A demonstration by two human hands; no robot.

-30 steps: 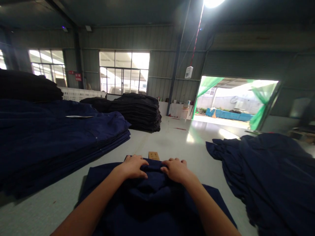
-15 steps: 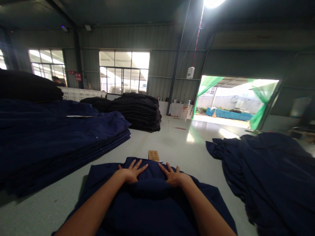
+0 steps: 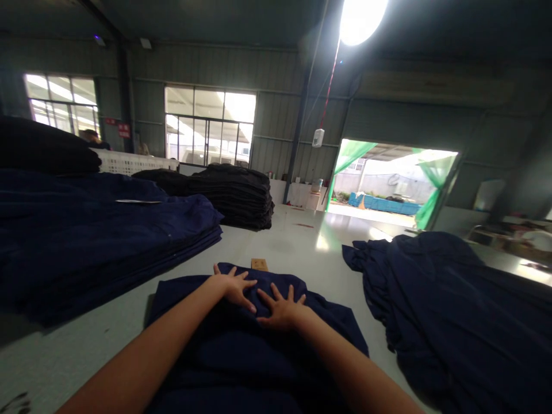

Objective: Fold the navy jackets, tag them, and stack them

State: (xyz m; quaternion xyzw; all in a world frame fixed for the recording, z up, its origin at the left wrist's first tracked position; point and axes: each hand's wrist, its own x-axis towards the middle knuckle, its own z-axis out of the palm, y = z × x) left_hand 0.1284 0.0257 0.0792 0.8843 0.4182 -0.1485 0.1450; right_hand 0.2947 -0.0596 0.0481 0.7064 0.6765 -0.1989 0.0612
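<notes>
A dark navy garment (image 3: pixel 259 362) lies spread on the pale tabletop (image 3: pixel 297 247) in front of me. My left hand (image 3: pixel 236 287) rests on its far part, palm down with the fingers spread. Close beside it, my right hand (image 3: pixel 282 307) presses flat on the same cloth, fingers also apart. Just beyond the garment's far edge shows a small brown card tag (image 3: pixel 259 264), partly covered by the cloth. The garment's near part runs out of view below, between my forearms.
A stack of navy garments (image 3: pixel 107 230) fills the left, a paper slip (image 3: pixel 138 201) on top. Behind stand a pile of black garments (image 3: pixel 233 195) and a white plastic crate (image 3: pixel 133 162). Loose navy garments (image 3: pixel 444 299) lie at right. A person (image 3: pixel 92 138) is far left.
Both hands have come closer together, the right one moving left across the cloth. The raised fold between them looks flatter. The view has turned slightly to the right.
</notes>
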